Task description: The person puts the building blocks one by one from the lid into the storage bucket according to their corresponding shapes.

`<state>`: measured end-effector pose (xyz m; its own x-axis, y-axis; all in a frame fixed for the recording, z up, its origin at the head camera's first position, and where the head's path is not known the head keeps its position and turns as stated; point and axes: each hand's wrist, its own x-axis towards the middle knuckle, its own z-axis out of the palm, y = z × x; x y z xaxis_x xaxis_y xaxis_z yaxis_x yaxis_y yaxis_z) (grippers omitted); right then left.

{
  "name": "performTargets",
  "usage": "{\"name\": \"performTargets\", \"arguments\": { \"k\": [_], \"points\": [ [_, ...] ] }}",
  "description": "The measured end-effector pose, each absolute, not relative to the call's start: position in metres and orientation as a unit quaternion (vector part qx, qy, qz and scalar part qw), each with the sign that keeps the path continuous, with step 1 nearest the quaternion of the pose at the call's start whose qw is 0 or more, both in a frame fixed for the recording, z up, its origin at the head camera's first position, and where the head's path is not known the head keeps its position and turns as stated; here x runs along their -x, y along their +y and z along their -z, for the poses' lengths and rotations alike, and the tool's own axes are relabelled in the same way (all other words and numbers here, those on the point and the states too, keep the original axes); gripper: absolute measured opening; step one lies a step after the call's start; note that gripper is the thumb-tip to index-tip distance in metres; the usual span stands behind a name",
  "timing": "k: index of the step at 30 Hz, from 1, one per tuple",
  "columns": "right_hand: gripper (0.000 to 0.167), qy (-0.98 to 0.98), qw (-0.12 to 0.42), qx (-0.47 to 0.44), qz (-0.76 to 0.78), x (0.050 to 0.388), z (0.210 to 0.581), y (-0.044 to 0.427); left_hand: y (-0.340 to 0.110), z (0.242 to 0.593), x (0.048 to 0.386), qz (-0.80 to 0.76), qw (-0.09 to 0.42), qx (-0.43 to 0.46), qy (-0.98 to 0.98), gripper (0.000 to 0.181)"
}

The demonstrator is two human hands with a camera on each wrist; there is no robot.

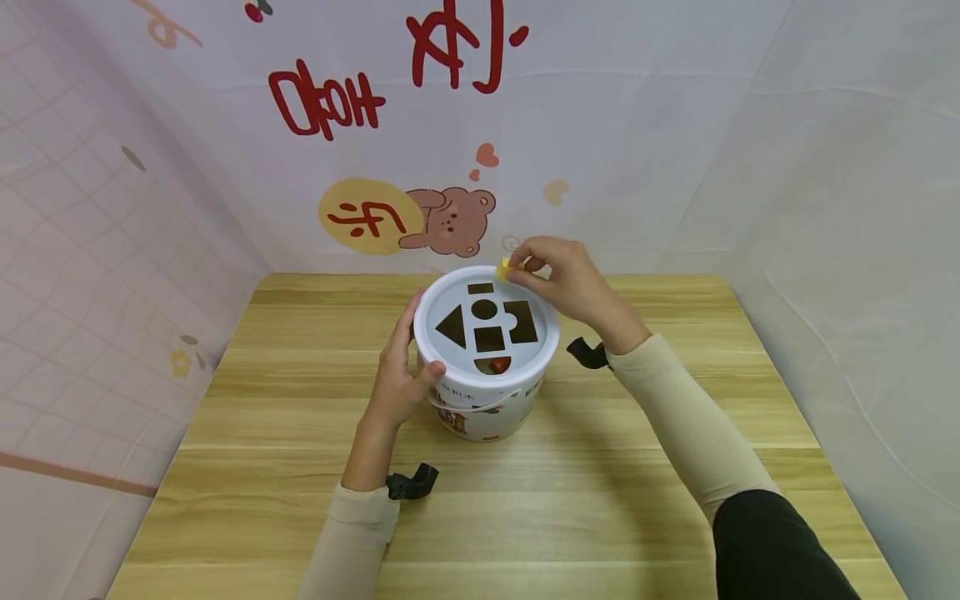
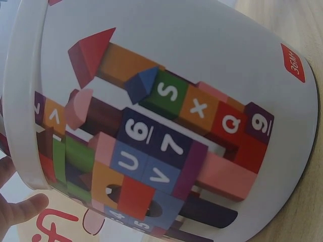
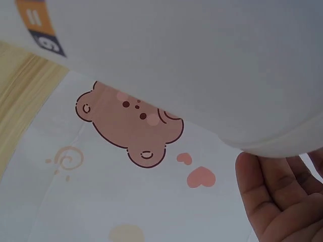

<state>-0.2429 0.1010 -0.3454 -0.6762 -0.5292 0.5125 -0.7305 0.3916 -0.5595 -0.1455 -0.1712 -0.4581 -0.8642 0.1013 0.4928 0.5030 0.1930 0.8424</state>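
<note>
A white bucket (image 1: 487,423) with printed toy blocks stands upright on the wooden table, its white lid (image 1: 450,360) cut with several shaped holes. My left hand (image 1: 397,379) grips its left side, thumb at the lid's near rim and fingers along the far left. Over the lid's far right edge, my right hand (image 1: 558,271) pinches a small yellow block (image 1: 502,271) between thumb and fingertips. Something red (image 1: 500,365) shows through the half-round hole nearest me. In the right wrist view, the bucket's wall hides what the fingers (image 3: 275,184) hold.
The wooden table (image 1: 300,400) meets a white cloth backdrop (image 1: 615,167) behind the bucket, printed with red characters and a bear (image 1: 453,221). More cloth hangs at the left and right sides. A thin handle (image 1: 472,409) lies against the bucket's front.
</note>
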Motion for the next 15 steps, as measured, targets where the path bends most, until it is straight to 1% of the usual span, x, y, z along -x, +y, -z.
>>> {"name": "performTargets", "arguments": {
  "k": [15],
  "points": [
    [0.018,-0.813,0.092,-0.408,-0.405,0.2427,0.3466,0.0922,-0.1715,0.4573,0.1445,0.606,0.164,0.205,-0.751,0.116]
  ]
}}
